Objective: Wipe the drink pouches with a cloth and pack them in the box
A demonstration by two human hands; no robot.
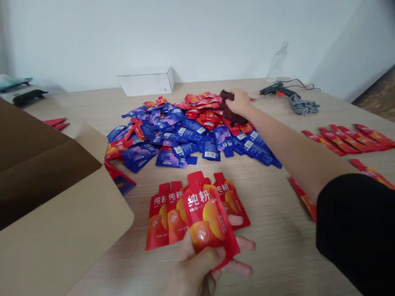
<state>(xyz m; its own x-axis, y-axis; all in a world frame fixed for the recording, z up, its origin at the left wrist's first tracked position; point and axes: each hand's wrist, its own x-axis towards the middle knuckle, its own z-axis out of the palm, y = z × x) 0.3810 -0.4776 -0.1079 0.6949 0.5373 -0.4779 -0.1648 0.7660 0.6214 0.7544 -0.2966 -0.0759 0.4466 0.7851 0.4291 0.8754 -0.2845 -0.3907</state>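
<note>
My left hand (197,267) is closed on a red pouch (205,218) with orange fruit printed on it, thumb on top, tilted toward me. Just behind it, several like red pouches (159,220) lie side by side on the table, partly hidden. My right hand (242,102) reaches to the back right of a heap of pouches and grips a dark maroon, pouch-shaped thing (230,110); its print does not show. In the heap, blue pouches (185,133) lie at the front and left, and red pouches (203,102) lie toward the back.
An open cardboard box (92,222) fills the left side. A white box (145,84) stands by the wall. Rows of red pouches (348,137) lie at right. Behind them are a glue gun (277,88), grey gloves (304,105) and a clear stand (277,63).
</note>
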